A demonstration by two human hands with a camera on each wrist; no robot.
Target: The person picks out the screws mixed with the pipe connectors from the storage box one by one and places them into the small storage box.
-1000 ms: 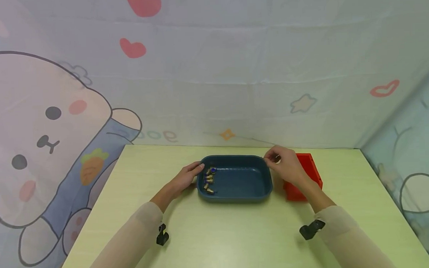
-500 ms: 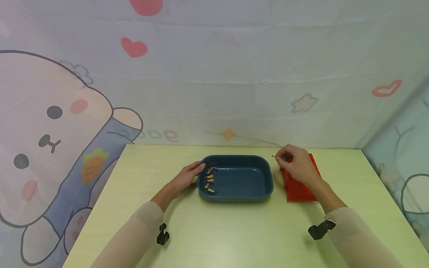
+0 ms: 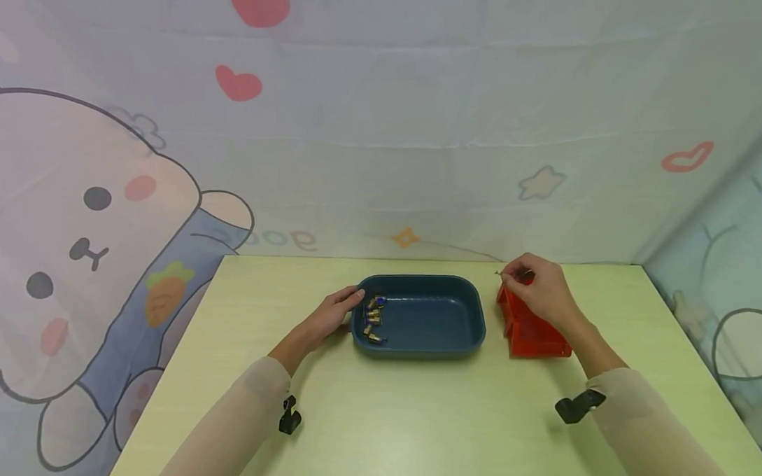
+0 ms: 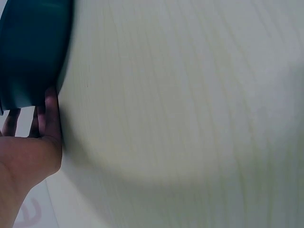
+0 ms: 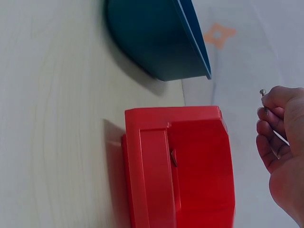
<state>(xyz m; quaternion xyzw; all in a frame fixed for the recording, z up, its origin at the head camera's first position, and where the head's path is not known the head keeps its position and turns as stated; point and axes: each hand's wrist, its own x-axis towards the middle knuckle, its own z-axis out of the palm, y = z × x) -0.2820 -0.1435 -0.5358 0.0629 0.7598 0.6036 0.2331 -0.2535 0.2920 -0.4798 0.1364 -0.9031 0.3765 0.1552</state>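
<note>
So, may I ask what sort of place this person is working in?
Probably a small indoor space arranged for recording handwork, though I cannot be certain: a creased, cartoon-printed sheet hangs behind the pale wood-grain table, and a small black camera is worn at each wrist.

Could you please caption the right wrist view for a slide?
The right hand pinches a small, screw-like metal piece near a red plastic bin and a dark teal, rounded tub.

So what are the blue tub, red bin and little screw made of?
The blue tub: probably plastic, smooth, with a sheen inside. The red bin: likely moulded plastic, glossy along its edges. The screw: apparently metal, its head glinting; which metal is unclear.
</note>
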